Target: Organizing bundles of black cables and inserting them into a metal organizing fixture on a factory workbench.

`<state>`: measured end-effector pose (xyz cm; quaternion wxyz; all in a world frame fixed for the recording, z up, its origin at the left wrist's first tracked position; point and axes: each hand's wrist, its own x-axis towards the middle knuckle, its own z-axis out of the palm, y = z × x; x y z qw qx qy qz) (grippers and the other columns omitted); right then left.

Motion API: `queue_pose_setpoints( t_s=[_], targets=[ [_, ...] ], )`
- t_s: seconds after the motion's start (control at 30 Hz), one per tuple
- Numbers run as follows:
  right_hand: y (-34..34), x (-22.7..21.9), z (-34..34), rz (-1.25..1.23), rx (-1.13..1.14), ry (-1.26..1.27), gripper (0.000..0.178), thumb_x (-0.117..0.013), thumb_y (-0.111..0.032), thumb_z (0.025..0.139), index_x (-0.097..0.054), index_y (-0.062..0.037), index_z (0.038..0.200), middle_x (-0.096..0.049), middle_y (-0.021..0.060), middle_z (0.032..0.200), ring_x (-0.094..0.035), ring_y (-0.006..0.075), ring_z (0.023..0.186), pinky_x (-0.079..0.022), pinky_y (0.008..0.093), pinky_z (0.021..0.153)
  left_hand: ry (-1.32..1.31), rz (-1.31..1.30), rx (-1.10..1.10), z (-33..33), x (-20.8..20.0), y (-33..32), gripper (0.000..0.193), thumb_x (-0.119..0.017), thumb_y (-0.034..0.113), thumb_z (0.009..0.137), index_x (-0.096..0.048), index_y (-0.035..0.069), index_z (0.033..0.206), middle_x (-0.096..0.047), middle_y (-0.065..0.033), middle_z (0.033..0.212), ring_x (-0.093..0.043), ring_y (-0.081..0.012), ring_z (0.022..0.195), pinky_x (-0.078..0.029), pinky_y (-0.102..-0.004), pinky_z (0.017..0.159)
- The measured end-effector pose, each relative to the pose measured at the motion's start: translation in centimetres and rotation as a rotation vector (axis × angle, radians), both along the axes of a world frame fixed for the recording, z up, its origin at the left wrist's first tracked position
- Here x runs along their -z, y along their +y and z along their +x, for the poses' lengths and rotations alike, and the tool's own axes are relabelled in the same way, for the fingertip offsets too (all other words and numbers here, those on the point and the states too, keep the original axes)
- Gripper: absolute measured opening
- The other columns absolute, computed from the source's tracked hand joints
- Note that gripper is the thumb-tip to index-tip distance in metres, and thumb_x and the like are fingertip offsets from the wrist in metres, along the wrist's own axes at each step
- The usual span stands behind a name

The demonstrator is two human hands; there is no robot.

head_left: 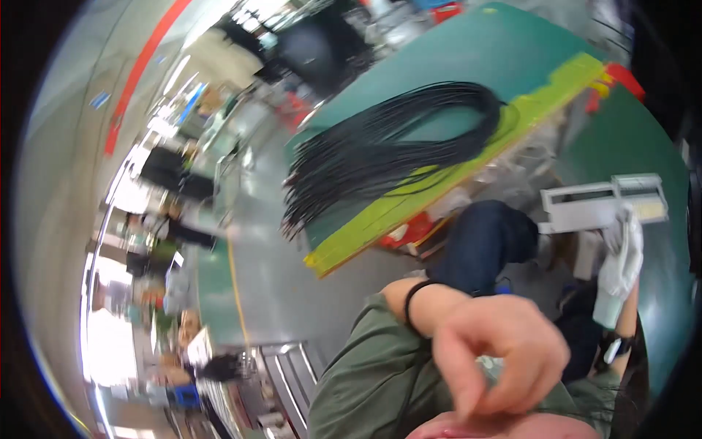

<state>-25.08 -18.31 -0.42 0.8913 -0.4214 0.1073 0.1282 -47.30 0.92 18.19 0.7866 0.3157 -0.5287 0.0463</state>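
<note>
My left hand [504, 351], bare and with a black band at the wrist, is raised close in the lower middle. Its fingers are curled and the thumb meets them; a small pale patch shows between them, too unclear to name. At the right, my right hand [620, 260] wears a white glove and has a watch on the wrist. The gloved fingertips reach the lower edge of a white rectangular frame-like tray [578, 216] on a green surface. Blur hides how those fingers are bent. A looped bundle of thin black cables [409, 154] lies beyond, away from both hands.
The cables rest on a green table [439, 55] with a yellow-green edge strip [380, 227]. Clear plastic bags [512, 172] and a red item sit beneath that edge. A dark-clothed knee [486, 241] is close by. Metal racks [285, 373] and people are at the left.
</note>
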Motion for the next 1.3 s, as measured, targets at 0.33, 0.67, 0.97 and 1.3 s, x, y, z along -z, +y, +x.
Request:
queue_pose_setpoints(
  t_s=[0.33, 0.67, 0.97, 1.3],
  targets=[
    [-4.5, 6.5, 6.0, 0.275, -0.652, -0.477, 0.029, -0.039, -0.034, 0.109, -0.050, -0.0086, 0.100, -0.033, -0.0039, 0.049, -0.025, 0.0059, 0.033, -0.021, 0.0226, 0.028, 0.053, -0.106, 0.081, -3.1, -3.8, 3.8, 0.030, -0.051, 0.024, 0.103, -0.065, 0.006, 0.083, -0.063, -0.0037, 0.079, -0.059, -0.0190, 0.067, -0.048, -0.0288, 0.058],
    [-3.5, 6.1, 5.6, 0.282, -0.564, -0.391, 0.029, -0.041, -0.035, 0.108, -0.048, -0.0070, 0.102, -0.035, -0.0019, 0.046, -0.029, 0.0092, 0.029, -0.028, 0.0229, 0.025, -0.132, -0.097, 0.505, -4.7, -6.3, 5.2, 0.035, -0.056, 0.035, 0.102, -0.066, 0.005, 0.087, -0.065, -0.0076, 0.082, -0.064, -0.0217, 0.071, -0.051, -0.0278, 0.059],
    [-3.8, 4.7, 5.2, 0.328, -0.723, -0.445, 0.023, -0.046, -0.030, 0.107, -0.050, -0.0081, 0.099, -0.032, -0.0058, 0.052, -0.024, 0.0043, 0.036, -0.023, 0.0208, 0.032, 0.007, -0.048, 0.568, -3.1, -3.0, 3.7, 0.033, -0.062, 0.032, 0.099, -0.067, -0.001, 0.096, -0.067, -0.0100, 0.087, -0.065, -0.0231, 0.075, -0.052, -0.0302, 0.060],
    [-2.7, 6.4, 6.2, 0.318, -0.673, -0.458, 0.031, -0.042, -0.033, 0.108, -0.051, -0.0037, 0.100, -0.038, -0.0008, 0.049, -0.032, 0.0097, 0.031, -0.030, 0.0232, 0.028, 0.134, 0.012, -0.037, -3.2, -2.3, 2.6, 0.037, -0.067, 0.037, 0.095, -0.070, 0.000, 0.097, -0.070, -0.0113, 0.092, -0.066, -0.0241, 0.086, -0.051, -0.0331, 0.073]
  ],
)
